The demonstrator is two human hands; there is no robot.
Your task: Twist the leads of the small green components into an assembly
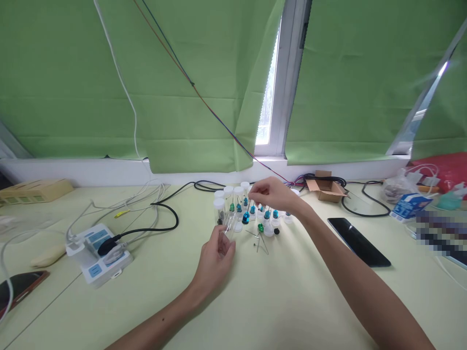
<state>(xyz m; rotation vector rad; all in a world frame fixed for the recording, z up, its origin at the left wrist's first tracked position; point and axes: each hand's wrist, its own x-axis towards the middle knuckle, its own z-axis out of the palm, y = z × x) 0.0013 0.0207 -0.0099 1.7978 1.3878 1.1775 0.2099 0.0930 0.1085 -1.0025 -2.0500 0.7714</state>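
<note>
My left hand (pixel 218 253) is closed around a clear plastic tube (pixel 229 224), which tilts up and away from the palm. With fingertips pinched, my right hand (pixel 270 193) holds a thin rod that has a shiny blue piece (pixel 245 218) at its lower end. This piece hangs just right of the tube's upper part. Around both hands stand several clear vials with white caps (pixel 228 190). More blue pieces (pixel 275 214) and a green piece (pixel 232 207) on thin rods are among them. Another green piece (pixel 260 227) lies in front, near thin metal pins (pixel 261 243).
A white power strip (pixel 98 253) with plugs and cables lies at left. On the right are a black phone (pixel 359 242), an open cardboard box (pixel 324 188) and a blue-and-white pack (pixel 410 206). A black cable (pixel 168 229) runs along the back. Green blinds (pixel 200 121) hang behind.
</note>
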